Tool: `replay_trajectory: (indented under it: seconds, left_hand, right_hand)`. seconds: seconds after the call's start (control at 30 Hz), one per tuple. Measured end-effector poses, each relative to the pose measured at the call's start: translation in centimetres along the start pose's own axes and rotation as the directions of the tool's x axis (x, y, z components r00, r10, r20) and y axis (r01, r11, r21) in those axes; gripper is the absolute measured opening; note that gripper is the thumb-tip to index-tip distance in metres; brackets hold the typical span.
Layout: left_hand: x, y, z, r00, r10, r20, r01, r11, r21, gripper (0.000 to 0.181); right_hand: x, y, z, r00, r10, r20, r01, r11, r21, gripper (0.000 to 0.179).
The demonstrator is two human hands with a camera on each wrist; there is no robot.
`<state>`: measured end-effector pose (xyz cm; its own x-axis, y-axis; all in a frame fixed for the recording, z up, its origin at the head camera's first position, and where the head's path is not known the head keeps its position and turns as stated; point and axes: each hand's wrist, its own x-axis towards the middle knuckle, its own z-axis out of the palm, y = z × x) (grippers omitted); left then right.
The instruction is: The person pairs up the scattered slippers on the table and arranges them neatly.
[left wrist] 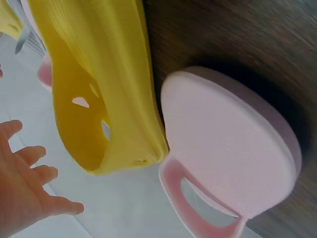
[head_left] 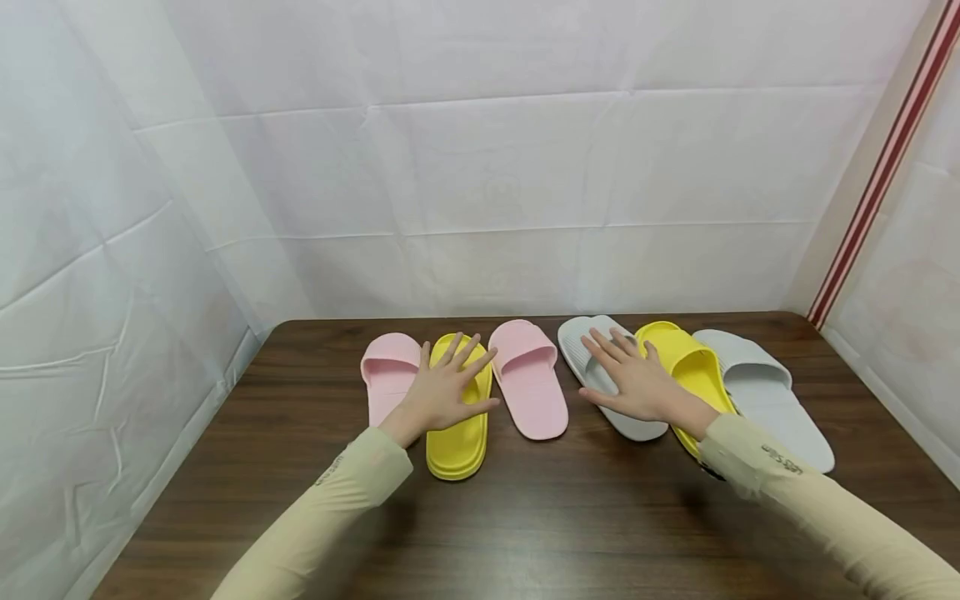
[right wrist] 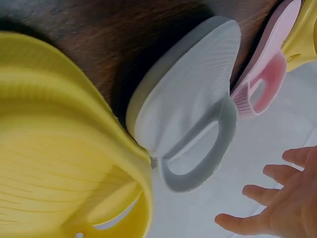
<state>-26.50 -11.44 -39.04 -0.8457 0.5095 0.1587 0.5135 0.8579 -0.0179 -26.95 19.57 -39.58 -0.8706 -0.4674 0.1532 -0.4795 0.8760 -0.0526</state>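
Several slippers lie in a row on a dark wooden table. My left hand (head_left: 438,394), fingers straight and spread, is over the left yellow slipper (head_left: 456,450) and overlaps the edge of the left pink slipper (head_left: 390,371). To its right lies another pink slipper (head_left: 528,387). Also spread, my right hand (head_left: 636,382) is above a grey slipper (head_left: 637,427), with its wrist across the right yellow slipper (head_left: 686,358). A second grey slipper (head_left: 772,400) is at the far right. Both wrist views show a gap between the hands and the slippers; neither hand holds anything.
The brown table (head_left: 525,533) extends toward me in front of the row. White sheeting (head_left: 495,167) hangs behind it and along both sides. A red-striped band (head_left: 885,167) runs down the right corner.
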Motion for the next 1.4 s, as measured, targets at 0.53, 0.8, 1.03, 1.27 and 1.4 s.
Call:
replay_trajectory:
  seconds: [0.53,0.8,1.03,1.27,1.4]
  left_hand:
    - [-0.5,-2.1,0.4,0.999,-0.019,-0.041,0.018,1.0,-0.022,0.065]
    - [-0.6,-2.8,0.2,0.998,-0.03,-0.056,0.029,0.999,-0.027,0.063]
    - [-0.5,-3.5,0.2,0.998,-0.045,-0.051,0.042,0.998,-0.045,0.061]
    - [-0.5,-4.3,0.2,0.997,-0.067,-0.035,0.066,0.997,-0.039,0.06]
    - [-0.7,-4.8,0.1,0.997,-0.072,-0.029,0.071,0.997,-0.04,0.058]
  right_hand:
    - [1.0,-0.6,0.2,0.998,-0.041,-0.042,0.042,0.999,0.03,0.074]
    - [1.4,-0.1,0.4,0.993,-0.064,-0.095,0.066,0.998,0.02,0.067]
    - [1.5,0.5,0.8,0.986,-0.07,-0.152,0.071,0.998,-0.001,0.064]
    - [2.0,0.8,0.9,0.997,-0.033,-0.075,0.033,0.999,0.002,0.066]
    - [2.3,0.7,0.8,0.997,-0.037,-0.064,0.036,0.999,-0.006,0.064]
